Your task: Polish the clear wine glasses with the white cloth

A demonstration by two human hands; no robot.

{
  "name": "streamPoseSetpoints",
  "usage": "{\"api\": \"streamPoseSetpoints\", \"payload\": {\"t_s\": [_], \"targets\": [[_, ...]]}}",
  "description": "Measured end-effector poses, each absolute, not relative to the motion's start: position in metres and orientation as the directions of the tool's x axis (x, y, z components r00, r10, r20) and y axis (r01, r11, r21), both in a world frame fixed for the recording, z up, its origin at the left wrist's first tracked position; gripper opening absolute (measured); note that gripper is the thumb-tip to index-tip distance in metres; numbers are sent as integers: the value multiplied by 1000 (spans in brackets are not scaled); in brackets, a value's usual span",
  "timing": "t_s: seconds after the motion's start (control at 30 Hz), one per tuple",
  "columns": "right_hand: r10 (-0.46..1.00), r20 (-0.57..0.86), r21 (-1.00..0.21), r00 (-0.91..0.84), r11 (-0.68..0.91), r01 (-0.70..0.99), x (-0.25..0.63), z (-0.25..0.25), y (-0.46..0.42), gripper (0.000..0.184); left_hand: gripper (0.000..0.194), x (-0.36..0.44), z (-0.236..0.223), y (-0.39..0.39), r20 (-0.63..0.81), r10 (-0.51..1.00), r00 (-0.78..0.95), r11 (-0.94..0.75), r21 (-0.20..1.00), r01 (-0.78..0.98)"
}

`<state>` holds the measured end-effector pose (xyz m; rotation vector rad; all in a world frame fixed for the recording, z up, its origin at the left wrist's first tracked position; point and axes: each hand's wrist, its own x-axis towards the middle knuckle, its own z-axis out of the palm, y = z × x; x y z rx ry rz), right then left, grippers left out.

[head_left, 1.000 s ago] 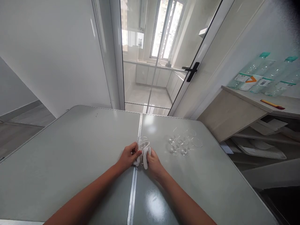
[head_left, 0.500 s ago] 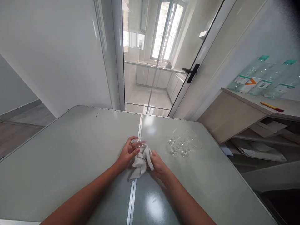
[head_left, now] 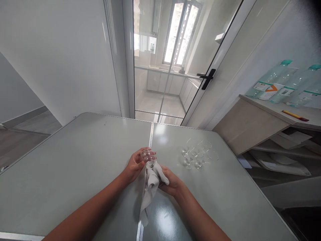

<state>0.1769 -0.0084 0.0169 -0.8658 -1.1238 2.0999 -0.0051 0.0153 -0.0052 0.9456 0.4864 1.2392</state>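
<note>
Clear glass (head_left: 147,155) is held above the table (head_left: 100,144), near the table's seam (head_left: 151,132), tilted, with its mouth up and to the left. Left hand (head_left: 134,165): fingers curled round the far side of the bowl, showing through it, thumb on the near side; gripping, though lightly by the look of it. Right hand (head_left: 171,180): closed on the white cloth (head_left: 151,184), fingertips partly hidden; whether they pinch the stem through it, cannot tell. Change over the last 1 second: cloth was bunched up at the bowl, now gathered lower, its tail hanging well down. Meaning, as I judge it: bowl is uncovered, and cloth work has shifted toward the stem end. Stemmed glasses (head_left: 193,154) stand grouped to the right, unmoved.
</note>
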Motion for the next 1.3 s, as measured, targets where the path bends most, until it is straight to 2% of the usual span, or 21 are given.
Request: {"api": "streamPoseSetpoints", "payload": {"t_s": [0.07, 0.17, 0.23, 0.3, 0.37, 0.43, 0.53, 0.6, 0.67, 0.73, 0.83, 0.87, 0.97, 1.1, 1.2, 1.3], "targets": [[753, -230, -910, -617, -391, -137, 178, 20, -8, 29, 74, -5, -6, 16, 170, 951, 258, 9, 819, -573], [890, -63, -991, -452, -3, 133, 177, 21, -6, 16, 69, -5, -9, 20, 147, 975, 164, -41, 853, -520], [943, 109, -904, -314, 226, 364, 176, 19, -4, 9, 68, -4, -11, 23, 129, 986, 106, -63, 874, -481], [946, 191, -835, -261, 296, 464, 173, 15, -3, 12, 67, -3, -11, 25, 126, 988, 86, -72, 879, -471], [948, 167, -881, -272, 267, 391, 172, 9, -1, 22, 64, -3, -11, 25, 131, 987, 94, -70, 871, -486], [967, 95, -965, -235, 147, 216, 173, 3, 3, 33, 62, -2, -10, 24, 143, 983, 113, -67, 860, -506], [997, -27, -996, 69, -21, -82, 183, -4, 12, 39, 67, -2, -10, 25, 177, 980, 95, -102, 846, -523], [938, -59, -981, 341, 9, -194, 192, -5, 17, 37, 69, -3, -10, 26, 190, 981, 36, -144, 841, -521], [880, -47, -974, 472, 65, -218, 198, -3, 19, 36, 67, -4, -10, 27, 201, 979, -31, -188, 838, -513], [923, -64, -967, 380, 36, -251, 196, 0, 17, 39, 62, -4, -10, 26, 216, 974, -60, -217, 841, -495], [993, -112, -961, 41, -98, -258, 183, 3, 10, 41, 61, -2, -9, 23, 253, 967, -16, -233, 863, -449], [994, -108, -970, -9, -107, -218, 178, 3, 8, 39, 63, -1, -9, 22, 268, 963, 19, -234, 874, -426], [996, -78, -995, 52, -74, -73, 174, 1, 5, 29, 65, 1, -9, 19, 319, 941, 114, -260, 895, -363], [975, -78, -997, 207, -81, 7, 183, -2, 6, 33, 63, 2, -9, 17, 353, 922, 158, -285, 897, -339], [961, -66, -997, 268, -54, -51, 187, -2, 7, 34, 64, 2, -9, 16, 363, 916, 173, -286, 890, -354], [984, -89, -987, 154, -66, -149, 184, -2, 9, 31, 65, 2, -9, 15, 365, 909, 201, -283, 896, -343]]}}
